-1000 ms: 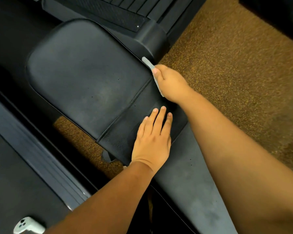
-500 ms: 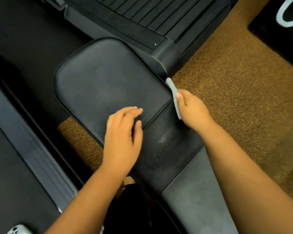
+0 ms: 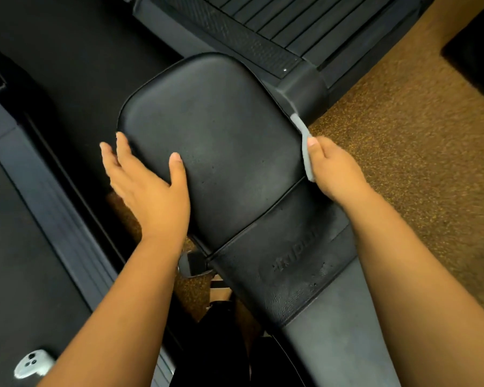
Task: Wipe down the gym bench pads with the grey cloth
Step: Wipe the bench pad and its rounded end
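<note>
Grey cloth: we see one grey cloth, a folded strip held against the right edge of the far pad, its far end reaching toward the black frame block.
Right grip: our right hand is clenched around the cloth, the thumb pinning it to the pad's side.
Left grip: our left hand is released, fingers straight; the thumb lies on the far pad's top and the fingers reach over its left edge.
What changed: half a second ago the left hand lay flat nearer the middle of the pad; now it has slid out to the left edge, while the right hand and cloth have stayed on the right edge, a little farther along it.
What that means: we judge the left hand is bracing the pad so the cloth can run along the side; the tops of the pads show no cloth on them yet in this moment.
Pads counted: we count three padded sections on the desk, the far pad, the middle pad with embossed lettering, and the near pad.
Hands counted: two.
Around: one white controller lies near left on the dark mat; brown speckled floor spreads to the right; a ribbed black machine deck sits at the far side.
</note>
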A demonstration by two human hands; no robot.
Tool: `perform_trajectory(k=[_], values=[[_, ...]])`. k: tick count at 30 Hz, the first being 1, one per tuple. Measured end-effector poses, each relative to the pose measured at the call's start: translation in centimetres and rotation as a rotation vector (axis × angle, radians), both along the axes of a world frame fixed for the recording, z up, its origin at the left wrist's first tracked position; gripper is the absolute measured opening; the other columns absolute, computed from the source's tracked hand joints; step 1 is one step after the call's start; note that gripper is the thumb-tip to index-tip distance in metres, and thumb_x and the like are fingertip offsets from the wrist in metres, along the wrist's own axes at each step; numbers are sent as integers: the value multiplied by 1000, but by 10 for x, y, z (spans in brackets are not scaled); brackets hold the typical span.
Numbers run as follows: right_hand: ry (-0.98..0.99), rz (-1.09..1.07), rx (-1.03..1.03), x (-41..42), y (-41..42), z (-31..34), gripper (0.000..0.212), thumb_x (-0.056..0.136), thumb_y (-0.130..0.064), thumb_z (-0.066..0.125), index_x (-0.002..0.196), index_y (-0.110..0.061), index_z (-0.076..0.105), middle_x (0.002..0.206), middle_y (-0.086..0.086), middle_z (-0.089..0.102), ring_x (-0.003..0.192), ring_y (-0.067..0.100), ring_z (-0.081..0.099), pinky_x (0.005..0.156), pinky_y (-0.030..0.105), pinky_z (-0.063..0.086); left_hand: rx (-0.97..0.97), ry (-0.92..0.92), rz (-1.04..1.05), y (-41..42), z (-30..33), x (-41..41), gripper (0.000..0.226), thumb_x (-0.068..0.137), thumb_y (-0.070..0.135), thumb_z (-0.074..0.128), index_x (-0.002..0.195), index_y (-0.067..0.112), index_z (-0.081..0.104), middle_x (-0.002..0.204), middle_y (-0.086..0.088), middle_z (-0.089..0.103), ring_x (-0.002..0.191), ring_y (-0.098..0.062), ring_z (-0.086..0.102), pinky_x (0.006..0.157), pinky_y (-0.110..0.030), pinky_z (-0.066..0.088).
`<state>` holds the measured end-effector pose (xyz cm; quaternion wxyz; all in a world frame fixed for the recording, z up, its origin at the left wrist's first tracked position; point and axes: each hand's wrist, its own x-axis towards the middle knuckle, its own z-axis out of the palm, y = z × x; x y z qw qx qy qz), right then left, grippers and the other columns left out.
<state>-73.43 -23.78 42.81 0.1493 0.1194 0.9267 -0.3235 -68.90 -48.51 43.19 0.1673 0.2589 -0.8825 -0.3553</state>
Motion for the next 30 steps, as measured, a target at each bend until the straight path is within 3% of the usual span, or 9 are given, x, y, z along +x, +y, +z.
perform_trajectory(k=[4,7,12,16,23,30], values=[[121,46,-8,-25,-26,3,39,104,-39,28,129,-17,48,108,7,57,101,30,55,76,35,37,165,54,34,5,-7,-3,89,91,38,59,155,13,4,162,-12,-2,149,-17,-1,113,-15,3],[150,56,-47,-27,-27,1,39,103,-41,31,136,-24,44,119,5,59,104,26,54,78,33,37,255,45,52,3,-11,-4,95,89,42,62,155,14,-1,163,-6,-1,150,-14,-2,118,-22,6],[74,43,-50,-5,-6,0,39,102,-48,31,131,-28,47,103,-3,59,94,22,56,74,33,36,416,55,129,4,-14,-5,98,83,49,67,155,14,10,155,3,30,140,-8,32,116,-30,31],[80,96,55,-23,-25,4,42,104,-44,24,125,-16,46,99,5,56,89,30,56,69,35,35,395,69,137,6,-13,-6,91,85,43,68,153,12,16,148,4,39,133,-6,41,111,-25,37],[109,110,-15,-69,-58,14,44,105,-41,23,134,-14,42,124,11,57,110,31,54,82,36,38,360,60,152,6,-14,-8,95,81,49,66,153,15,16,151,0,37,136,-12,40,112,-35,37],[139,111,26,-13,-28,8,37,103,-42,27,128,-21,45,110,4,57,95,27,55,75,39,41,366,36,150,4,-22,-9,99,77,58,64,154,21,13,152,2,35,138,-13,38,112,-39,37]])
